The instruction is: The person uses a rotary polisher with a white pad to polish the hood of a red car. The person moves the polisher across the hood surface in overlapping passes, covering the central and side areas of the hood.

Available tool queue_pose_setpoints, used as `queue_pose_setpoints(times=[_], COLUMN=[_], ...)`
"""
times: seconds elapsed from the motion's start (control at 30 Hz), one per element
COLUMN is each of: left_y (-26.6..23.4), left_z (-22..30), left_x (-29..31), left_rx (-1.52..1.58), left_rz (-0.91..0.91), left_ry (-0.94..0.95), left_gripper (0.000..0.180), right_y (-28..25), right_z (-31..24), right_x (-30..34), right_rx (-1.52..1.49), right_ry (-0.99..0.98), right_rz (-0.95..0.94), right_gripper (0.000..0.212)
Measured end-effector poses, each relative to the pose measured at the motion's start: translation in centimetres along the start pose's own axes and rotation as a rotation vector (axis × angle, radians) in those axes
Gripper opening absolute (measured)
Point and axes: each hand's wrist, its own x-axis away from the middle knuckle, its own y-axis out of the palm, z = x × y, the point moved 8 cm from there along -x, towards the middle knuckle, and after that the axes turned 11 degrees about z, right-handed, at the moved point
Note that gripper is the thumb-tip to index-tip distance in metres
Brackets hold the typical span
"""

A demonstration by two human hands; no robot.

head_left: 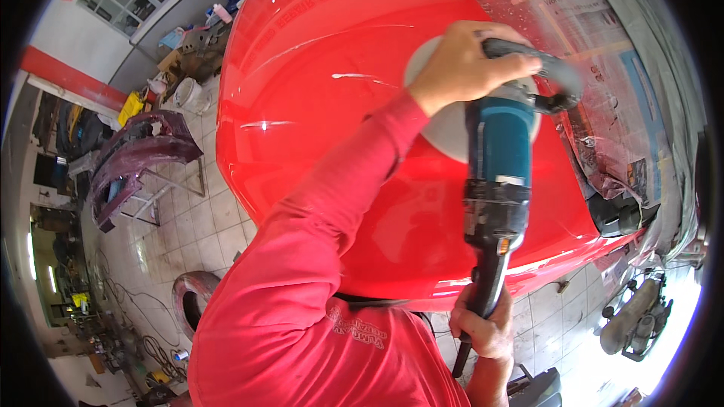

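"What's gleaming?"
"A curved red car panel [411, 245]; over it a teal-and-black polisher [501, 139] is extending, its round pale pad [443, 134] facing down."
"Held how?"
"Left hand [464, 64] is curling round the looped handle [559, 79], right hand [494, 334] clenching the rear handle [489, 286]. A white smear [351, 76] is streaking the panel."

Polisher [504, 139], red hood [422, 211], loose bumper [147, 149] — it's a car-body workshop.

One left hand [461, 68], one right hand [486, 329]: two in all. One polisher [504, 136], one round pad [443, 130], one red car panel [324, 132]. Also one purple bumper [124, 160], one tyre [182, 298], one white bucket [188, 96], one compressor [632, 316].
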Motion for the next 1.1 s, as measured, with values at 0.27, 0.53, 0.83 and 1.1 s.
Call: queue_pose_setpoints(times=[0.27,0.53,0.83,1.1], left_y=[-23.8,-46.8,-28.6,1.5], left_z=[4.5,7.4,7.7,5.3], left_x=[10.4,22.1,16.6,7.5], left_rx=[-0.352,-0.475,-0.499,-0.538], left_rz=[0.415,0.926,0.657,0.106], left_ry=[-0.022,-0.031,-0.011,0.861], left_gripper=[0.037,0.031,0.033,0.019], right_y=[12.9,26.3,12.9,-3.6], right_z=[1.6,4.4,2.2,3.0], right_x=[-1.6,-1.2,1.6,4.6], right_rx=[0.422,0.581,0.439,0.157], right_ry=[-0.056,-0.275,-0.193,-0.008], right_rz=[-0.478,-0.688,-0.569,-0.071], right_gripper=[0.079,0.064,0.075,0.078])
